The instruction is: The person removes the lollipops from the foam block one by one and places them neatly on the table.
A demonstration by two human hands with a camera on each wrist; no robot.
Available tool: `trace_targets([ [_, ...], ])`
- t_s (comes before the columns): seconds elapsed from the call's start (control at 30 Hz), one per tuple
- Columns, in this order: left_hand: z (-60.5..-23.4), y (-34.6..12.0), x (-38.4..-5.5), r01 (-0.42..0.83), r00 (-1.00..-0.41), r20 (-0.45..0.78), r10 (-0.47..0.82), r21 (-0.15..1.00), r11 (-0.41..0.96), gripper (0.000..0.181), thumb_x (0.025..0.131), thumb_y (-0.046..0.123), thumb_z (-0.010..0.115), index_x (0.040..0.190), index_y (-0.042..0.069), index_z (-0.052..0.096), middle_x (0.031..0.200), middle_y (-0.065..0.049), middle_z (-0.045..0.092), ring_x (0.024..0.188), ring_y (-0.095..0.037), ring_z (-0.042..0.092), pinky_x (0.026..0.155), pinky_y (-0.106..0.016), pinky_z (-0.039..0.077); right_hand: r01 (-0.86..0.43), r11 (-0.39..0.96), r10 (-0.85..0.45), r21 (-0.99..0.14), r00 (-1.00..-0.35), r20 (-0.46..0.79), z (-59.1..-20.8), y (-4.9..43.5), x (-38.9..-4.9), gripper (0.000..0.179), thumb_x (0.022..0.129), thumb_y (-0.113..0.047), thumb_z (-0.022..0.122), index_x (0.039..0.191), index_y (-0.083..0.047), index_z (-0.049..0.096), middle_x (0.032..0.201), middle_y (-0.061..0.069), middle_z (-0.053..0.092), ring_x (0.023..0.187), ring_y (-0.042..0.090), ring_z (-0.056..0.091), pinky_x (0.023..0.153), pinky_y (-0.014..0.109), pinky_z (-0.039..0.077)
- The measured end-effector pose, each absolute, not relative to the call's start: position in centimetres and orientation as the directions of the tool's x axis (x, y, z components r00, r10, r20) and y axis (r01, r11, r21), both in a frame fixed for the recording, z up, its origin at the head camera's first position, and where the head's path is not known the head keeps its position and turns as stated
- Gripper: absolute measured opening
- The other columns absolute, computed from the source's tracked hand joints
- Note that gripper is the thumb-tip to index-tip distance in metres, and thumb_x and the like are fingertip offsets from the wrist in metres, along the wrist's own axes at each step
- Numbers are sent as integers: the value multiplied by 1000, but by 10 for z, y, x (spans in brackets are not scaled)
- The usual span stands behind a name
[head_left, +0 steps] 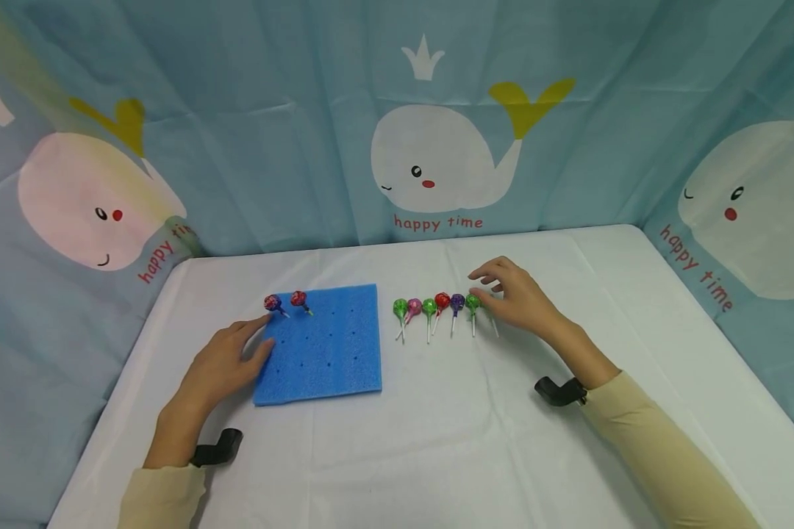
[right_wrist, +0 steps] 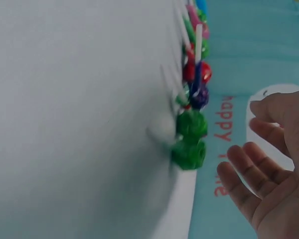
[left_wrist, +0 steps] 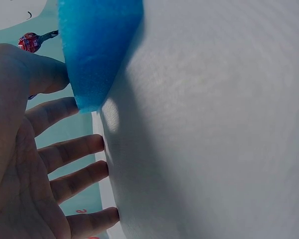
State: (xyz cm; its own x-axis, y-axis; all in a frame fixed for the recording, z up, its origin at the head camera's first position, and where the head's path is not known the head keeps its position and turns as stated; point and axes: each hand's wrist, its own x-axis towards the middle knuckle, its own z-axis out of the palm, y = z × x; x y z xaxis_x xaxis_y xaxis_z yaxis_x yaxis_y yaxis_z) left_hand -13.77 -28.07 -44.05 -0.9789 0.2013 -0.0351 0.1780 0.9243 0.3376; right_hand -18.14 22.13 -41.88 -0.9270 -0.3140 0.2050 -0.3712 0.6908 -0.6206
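Observation:
My left hand [head_left: 220, 365] rests at the left edge of a blue foam board [head_left: 317, 378] dotted with small holes, its thumb and forefinger touching the board. Two wrapped lollipops, a red-and-blue one [head_left: 273, 302] and a red one [head_left: 298, 298], stand stick-down along the board's far side. Over the right end of a row of lollipops hovers my right hand [head_left: 514, 295], fingers relaxed and holding nothing. The row includes a pink lollipop [head_left: 413, 306], a purple lollipop [head_left: 457, 301] and a green lollipop [right_wrist: 188, 154] at its end, which my hand mostly hides in the head view.
A white cloth [head_left: 423, 441] covers the table. Behind and beside it hangs a blue curtain [head_left: 304, 169] printed with whales. Each wrist carries a black camera mount, such as the right mount [head_left: 559, 391].

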Motion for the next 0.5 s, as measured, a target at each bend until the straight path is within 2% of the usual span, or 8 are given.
trace_targets([
  [0.5, -438, -277, -136, 165, -980, -51, 192, 336, 927, 60, 107, 37, 55, 159, 8, 46, 154, -33, 52, 143, -57, 46, 112, -78, 40, -446, 603, -398, -662, -887, 236, -407, 172, -180, 29, 100, -17, 72, 129, -9, 70, 130, 14, 66, 120, 34, 69, 102, 50, 61],
])
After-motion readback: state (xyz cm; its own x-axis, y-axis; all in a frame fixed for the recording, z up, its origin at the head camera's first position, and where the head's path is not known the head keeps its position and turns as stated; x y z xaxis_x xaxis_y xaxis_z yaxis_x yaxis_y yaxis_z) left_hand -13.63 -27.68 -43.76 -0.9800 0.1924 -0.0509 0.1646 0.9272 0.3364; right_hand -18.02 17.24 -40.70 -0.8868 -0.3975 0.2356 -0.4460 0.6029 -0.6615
